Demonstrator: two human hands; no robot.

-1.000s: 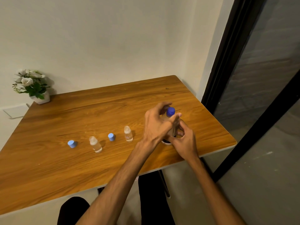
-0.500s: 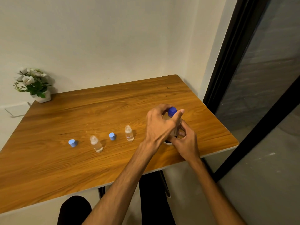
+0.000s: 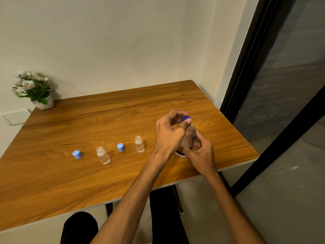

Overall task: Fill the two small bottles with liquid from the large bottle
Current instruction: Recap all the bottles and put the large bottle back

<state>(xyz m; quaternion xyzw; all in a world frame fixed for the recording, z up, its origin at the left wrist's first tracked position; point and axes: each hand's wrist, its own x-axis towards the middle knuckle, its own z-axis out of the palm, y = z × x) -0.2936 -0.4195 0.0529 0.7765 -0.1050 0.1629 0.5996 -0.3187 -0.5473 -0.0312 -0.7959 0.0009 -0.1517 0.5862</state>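
- Your left hand [image 3: 168,136] pinches the dark blue cap [image 3: 186,118] of the large bottle [image 3: 189,136], thumb and fingers clenched around it from above.
- Your right hand [image 3: 200,152] wraps the bottle low on its body and pins it upright on the wooden surface [image 3: 123,110], toward its 4 o'clock edge.
- The step in hand looks like uncapping the source bottle; whether the cap is loose yet cannot be told, since your fingers hide most of it.
- The two small bottles stand open at 9 o'clock from the large one: the nearer small bottle [image 3: 139,144] just beside your left wrist, the farther small bottle [image 3: 103,155] further along the same line.
- Their light blue caps sit off on the surface, one cap [image 3: 120,147] between the two bottles, the other cap [image 3: 76,154] at 9 o'clock of the farther bottle.
- Both small bottles look mostly empty, so no pouring seems done.
- Next you need the cap off and set aside, then a slow tilt over a narrow neck; steadying the small bottle would help, as it looks light and easy to tip.
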